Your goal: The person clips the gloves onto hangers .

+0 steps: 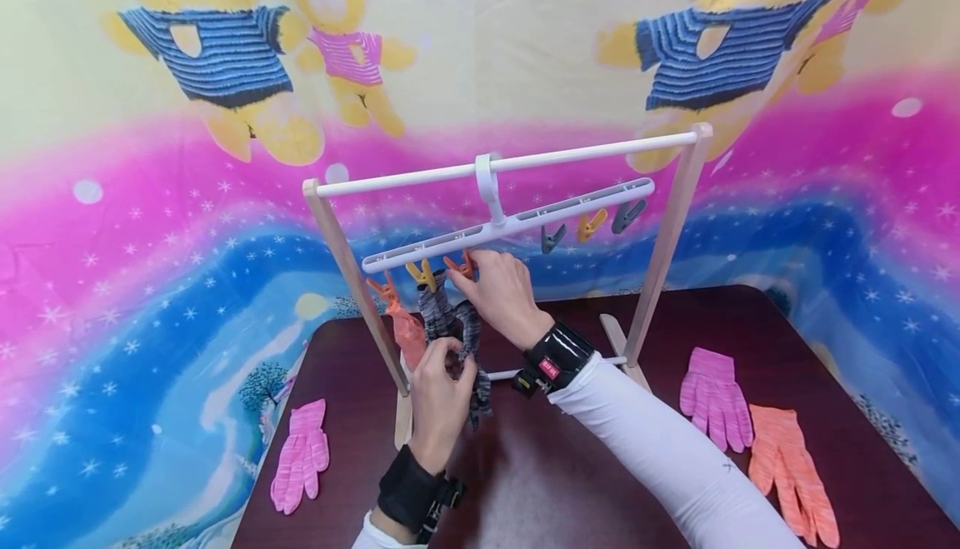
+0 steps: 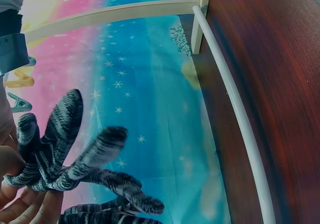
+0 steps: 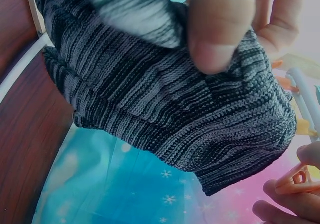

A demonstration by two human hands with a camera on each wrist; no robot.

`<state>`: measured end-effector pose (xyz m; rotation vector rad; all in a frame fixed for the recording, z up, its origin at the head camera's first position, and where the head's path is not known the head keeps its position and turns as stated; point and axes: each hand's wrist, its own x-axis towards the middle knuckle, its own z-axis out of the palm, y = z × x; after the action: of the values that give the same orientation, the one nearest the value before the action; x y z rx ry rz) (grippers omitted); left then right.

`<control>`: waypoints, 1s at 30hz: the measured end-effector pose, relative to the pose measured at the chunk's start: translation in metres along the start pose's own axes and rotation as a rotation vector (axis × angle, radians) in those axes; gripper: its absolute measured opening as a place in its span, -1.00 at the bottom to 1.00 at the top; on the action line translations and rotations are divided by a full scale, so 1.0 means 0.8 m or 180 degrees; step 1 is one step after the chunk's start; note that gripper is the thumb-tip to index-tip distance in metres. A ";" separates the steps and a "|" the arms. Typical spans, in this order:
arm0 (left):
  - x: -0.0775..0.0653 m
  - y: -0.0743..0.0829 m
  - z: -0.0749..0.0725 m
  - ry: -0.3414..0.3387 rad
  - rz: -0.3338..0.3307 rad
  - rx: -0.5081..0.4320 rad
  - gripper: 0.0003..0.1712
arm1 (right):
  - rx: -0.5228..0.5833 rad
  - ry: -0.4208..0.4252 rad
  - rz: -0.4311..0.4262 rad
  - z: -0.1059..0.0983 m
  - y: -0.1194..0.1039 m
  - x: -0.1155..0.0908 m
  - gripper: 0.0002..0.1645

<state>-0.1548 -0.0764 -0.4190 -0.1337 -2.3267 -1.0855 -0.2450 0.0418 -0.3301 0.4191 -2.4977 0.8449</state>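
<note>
Left grip (image 1: 438, 389) pinches dark glove (image 3: 145, 97), right grip (image 1: 505, 289) orange clip (image 1: 459, 266)
Glove's long axis runs steeply, cuff up, fingers downward.

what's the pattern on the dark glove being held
The dark glove has streaky black and grey stripes, clearest in the right wrist view.

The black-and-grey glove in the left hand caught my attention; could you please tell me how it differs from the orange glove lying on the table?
The black-and-grey glove is dark and streaked, while the orange glove is bright. The black-and-grey glove is held up by the left hand, while the orange glove lies on the table, untouched. Both have separate fingers.
</note>
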 end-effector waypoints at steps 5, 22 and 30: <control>0.000 -0.003 0.002 0.0058 0.0042 0.0053 -0.85 | 0.0018 -0.0057 0.0022 -0.001 0.001 0.001 -0.55; 0.000 -0.008 0.008 0.0344 0.0357 0.0103 -0.78 | 0.0256 -0.0189 -0.0011 -0.004 0.002 0.002 -0.55; 0.001 -0.009 0.011 0.0487 0.0463 0.0110 -0.75 | 0.0263 -0.0163 0.0030 -0.005 0.000 0.003 -0.51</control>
<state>-0.1619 -0.0747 -0.4275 -0.1969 -2.1620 -0.9497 -0.2458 0.0440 -0.3264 0.4624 -2.5198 0.9550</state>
